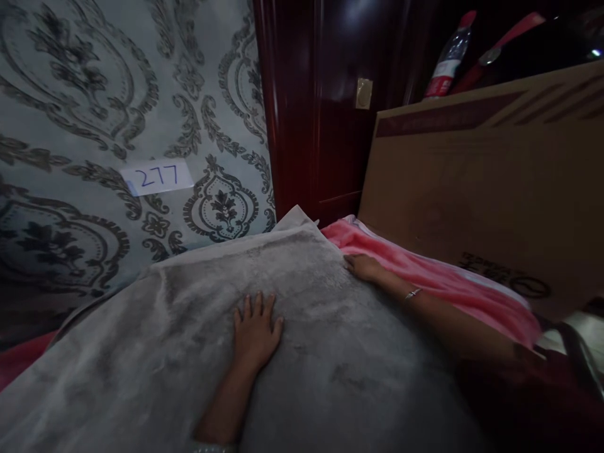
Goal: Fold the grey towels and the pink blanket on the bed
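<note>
A grey plush blanket (pixel 311 371) is spread before me, with soft creases and a pointed far corner. My left hand (pixel 255 336) lies flat on its middle, palm down and fingers spread. Over at the blanket's right edge is my right hand (pixel 364 267), its fingers curled on the grey cloth; their undersides are hidden. A thin bracelet circles that wrist. Pink fabric with a pale border (pixel 401 251) shows just beyond the right edge, beside my right forearm.
A large cardboard box (pixel 481 182) stands at the right, with a plastic bottle (pixel 450 56) at its top edge. Behind are a dark red wooden panel (pixel 302 107) and a patterned wall (pixel 108 113) bearing a paper marked 277 (pixel 158 177).
</note>
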Demonstrator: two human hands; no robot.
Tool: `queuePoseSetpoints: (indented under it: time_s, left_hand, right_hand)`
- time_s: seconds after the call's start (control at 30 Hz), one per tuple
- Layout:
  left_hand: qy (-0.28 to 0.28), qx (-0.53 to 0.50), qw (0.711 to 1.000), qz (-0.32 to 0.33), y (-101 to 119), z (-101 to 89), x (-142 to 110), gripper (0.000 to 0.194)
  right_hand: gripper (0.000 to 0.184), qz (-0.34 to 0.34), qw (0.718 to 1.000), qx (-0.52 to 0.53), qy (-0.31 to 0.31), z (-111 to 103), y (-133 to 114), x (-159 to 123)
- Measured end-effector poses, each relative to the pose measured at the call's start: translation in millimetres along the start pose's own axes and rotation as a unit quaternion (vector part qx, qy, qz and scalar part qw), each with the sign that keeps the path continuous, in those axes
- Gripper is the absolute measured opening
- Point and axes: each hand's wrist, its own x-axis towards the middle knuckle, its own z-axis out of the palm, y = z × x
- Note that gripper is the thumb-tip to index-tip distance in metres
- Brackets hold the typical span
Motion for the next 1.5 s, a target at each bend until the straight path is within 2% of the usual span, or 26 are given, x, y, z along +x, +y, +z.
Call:
queuePoseSetpoints:
  time_s: [0.13, 0.3, 0.4, 0.47, 0.5, 0.6, 0.7, 0.97, 1.1, 1.2, 1.27, 1.4, 1.5]
  left_hand:
    - [-0.003, 0.009, 1.0, 0.006, 1.4, -2.8, 0.6, 0.061]
    - [0.024, -0.017, 0.999, 0.018, 2.4, -8.0, 1.0, 0.061]
    - [0.04, -0.058, 0.988, 0.134, 1.6, -7.6, 2.0, 0.056]
    - [0.017, -0.07, 0.977, 0.202, 1.1, -6.1, 2.9, 0.053]
    - [0.001, -0.07, 0.974, 0.214, 1.0, -5.3, 3.3, 0.052]
    - [-0.025, -0.06, 0.977, 0.201, 1.5, -4.0, 4.0, 0.056]
    - [-0.011, -0.048, 0.984, 0.174, 2.3, -3.6, 3.5, 0.062]
    - [-0.018, -0.017, 0.989, 0.147, 7.7, -6.7, 1.1, 0.064]
    - [-0.064, 0.005, 0.992, 0.11, 16.3, -20.2, -12.2, 0.064]
    - [-0.105, 0.014, 0.991, 0.076, 12.3, -30.6, -43.9, 0.065]
    - [-0.119, 0.018, 0.99, 0.075, -0.3, -35.2, -80.3, 0.067]
    - [-0.114, 0.036, 0.99, 0.077, -45.6, -38.7, -184.8, 0.065]
    - [-0.084, 0.035, 0.995, 0.039, -84.9, -38.3, -272.7, 0.06]
  right_hand:
    - [0.038, 0.034, 0.999, -0.008, 0.002, -1.4, 15.9, -47.0]
    - [0.046, 0.078, 0.997, 0.007, 0.019, 14.1, 36.0, -102.4]
    - [0.043, 0.072, 0.997, 0.017, 0.037, 24.8, 51.0, -117.1]
    - [0.042, 0.071, 0.996, 0.036, 0.044, 30.8, 59.3, -119.0]
    - [0.041, 0.069, 0.995, 0.051, 0.048, 33.2, 62.6, -118.4]
    - [0.04, 0.069, 0.992, 0.091, 0.062, 37.4, 68.1, -115.5]
    - [0.041, 0.097, 0.989, 0.09, 0.073, 37.8, 69.2, -120.5]
    - [0.041, 0.164, 0.979, 0.078, 0.097, 41.6, 70.5, -182.2]
    - [0.043, 0.191, 0.972, 0.086, 0.111, 42.0, 73.9, -197.1]
    - [0.046, 0.194, 0.971, 0.088, 0.113, 40.6, 73.5, -201.1]
    - [0.047, 0.191, 0.971, 0.091, 0.113, 39.4, 72.2, -204.4]
    - [0.049, 0.186, 0.971, 0.098, 0.114, 35.7, 69.7, -212.2]
    - [0.048, 0.185, 0.971, 0.097, 0.114, 34.5, 69.7, -214.9]
